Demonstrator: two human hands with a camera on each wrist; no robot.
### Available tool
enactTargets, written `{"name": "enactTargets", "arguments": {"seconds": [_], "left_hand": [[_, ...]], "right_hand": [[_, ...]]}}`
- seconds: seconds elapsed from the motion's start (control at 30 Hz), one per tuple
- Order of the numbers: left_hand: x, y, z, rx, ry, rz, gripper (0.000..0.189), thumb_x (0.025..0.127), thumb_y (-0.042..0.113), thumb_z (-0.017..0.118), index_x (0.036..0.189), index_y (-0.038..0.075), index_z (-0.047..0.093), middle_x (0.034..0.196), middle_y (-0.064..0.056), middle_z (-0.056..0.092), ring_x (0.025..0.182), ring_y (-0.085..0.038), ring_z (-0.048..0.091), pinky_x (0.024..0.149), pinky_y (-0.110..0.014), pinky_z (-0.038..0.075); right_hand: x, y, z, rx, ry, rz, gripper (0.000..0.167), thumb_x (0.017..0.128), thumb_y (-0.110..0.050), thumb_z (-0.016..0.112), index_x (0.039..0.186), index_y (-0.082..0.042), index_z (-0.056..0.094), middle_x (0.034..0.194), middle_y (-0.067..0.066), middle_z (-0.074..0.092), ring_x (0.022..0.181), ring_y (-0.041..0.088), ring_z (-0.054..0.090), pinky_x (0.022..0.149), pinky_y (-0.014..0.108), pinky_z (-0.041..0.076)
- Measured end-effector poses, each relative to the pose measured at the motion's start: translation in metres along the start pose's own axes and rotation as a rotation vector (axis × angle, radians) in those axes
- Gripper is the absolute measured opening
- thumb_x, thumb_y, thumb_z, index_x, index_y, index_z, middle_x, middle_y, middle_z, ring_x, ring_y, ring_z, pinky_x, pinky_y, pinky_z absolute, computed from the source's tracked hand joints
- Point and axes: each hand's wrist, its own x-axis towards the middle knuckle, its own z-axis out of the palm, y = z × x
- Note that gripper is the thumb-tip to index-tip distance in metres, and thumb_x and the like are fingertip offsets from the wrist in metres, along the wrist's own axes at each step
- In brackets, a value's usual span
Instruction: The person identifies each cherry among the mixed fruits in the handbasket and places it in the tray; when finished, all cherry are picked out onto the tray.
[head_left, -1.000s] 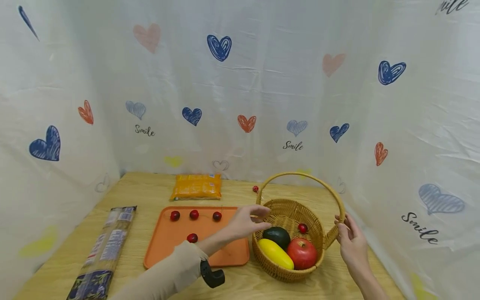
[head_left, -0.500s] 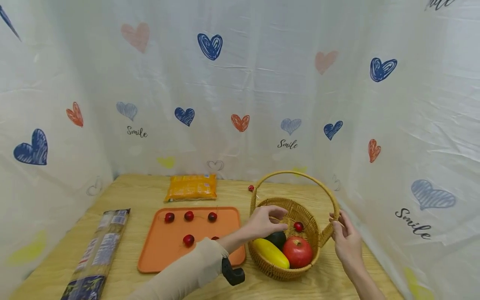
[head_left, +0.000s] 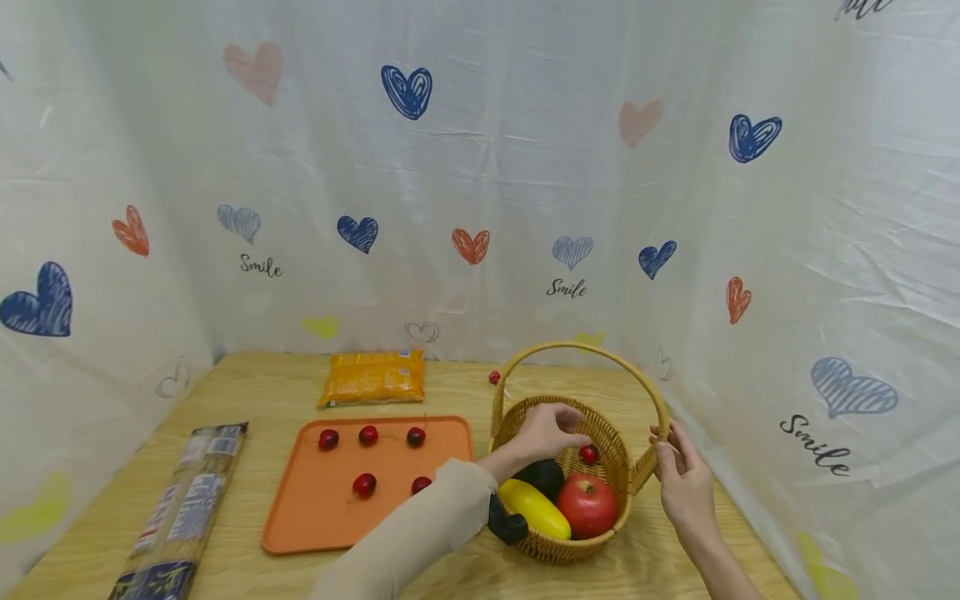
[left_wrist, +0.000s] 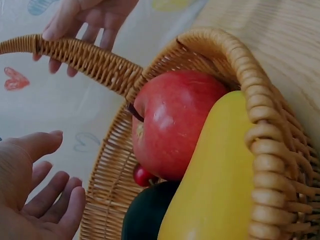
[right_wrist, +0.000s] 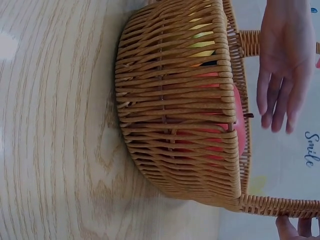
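Observation:
My left hand (head_left: 546,433) hangs over the round wicker basket (head_left: 557,550), its thumb close to a red cherry (head_left: 589,454) inside. Nothing shows between its loosely bent fingers in the left wrist view, where the hand (left_wrist: 42,185) is beside the basket's far wall. My right hand (head_left: 686,487) pinches the lower right part of the basket's arched handle (head_left: 573,344). A red apple (head_left: 587,507), a long smooth yellow fruit (head_left: 534,508) and a dark green avocado (head_left: 546,479) lie together at the basket's near side. The left forearm partly hides the basket's left wall.
An orange tray (head_left: 315,517) left of the basket bears several cherries (head_left: 364,486). Behind it lies an orange packet (head_left: 373,377); at far left, a long clear-and-blue packet (head_left: 180,508). A small red item (head_left: 494,377) sits behind the basket. A heart-printed curtain (head_left: 480,167) surrounds the wooden table.
My left hand has moved right, from the basket's left rim to above the cherry inside. The right hand keeps its grip on the handle. The whole view has shifted slightly.

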Motion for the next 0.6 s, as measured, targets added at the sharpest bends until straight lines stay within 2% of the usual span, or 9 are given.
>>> {"name": "enactTargets", "arguments": {"seconds": [0.2, 0.43, 0.6], "left_hand": [[0.017, 0.001, 0.013, 0.015, 0.024, -0.073, 0.036, 0.082, 0.021, 0.075, 0.114, 0.008, 0.067, 0.107, -0.007, 0.064, 0.092, -0.013, 0.059, 0.075, -0.027, 0.050], [0.033, 0.000, 0.033, 0.060, 0.050, -0.077, 0.035, 0.080, 0.018, 0.077, 0.112, 0.005, 0.069, 0.101, -0.005, 0.066, 0.091, -0.014, 0.060, 0.076, -0.026, 0.049], [0.041, -0.006, 0.037, 0.044, 0.085, -0.153, 0.033, 0.080, 0.016, 0.077, 0.110, 0.004, 0.069, 0.099, -0.004, 0.065, 0.091, -0.017, 0.059, 0.074, -0.028, 0.050]], "right_hand": [[0.000, 0.002, 0.001, 0.013, -0.004, -0.010, 0.053, 0.102, -0.025, 0.040, 0.150, -0.006, 0.025, 0.136, 0.016, 0.042, 0.111, -0.007, 0.047, 0.083, 0.010, 0.043], [0.000, 0.002, -0.001, 0.015, 0.005, -0.021, 0.050, 0.102, -0.024, 0.041, 0.149, -0.009, 0.029, 0.130, 0.006, 0.047, 0.112, -0.003, 0.049, 0.082, 0.011, 0.045], [0.001, 0.002, -0.001, 0.036, 0.003, -0.026, 0.049, 0.102, -0.022, 0.042, 0.148, -0.008, 0.031, 0.129, 0.004, 0.047, 0.112, -0.002, 0.049, 0.083, 0.012, 0.045]]}}
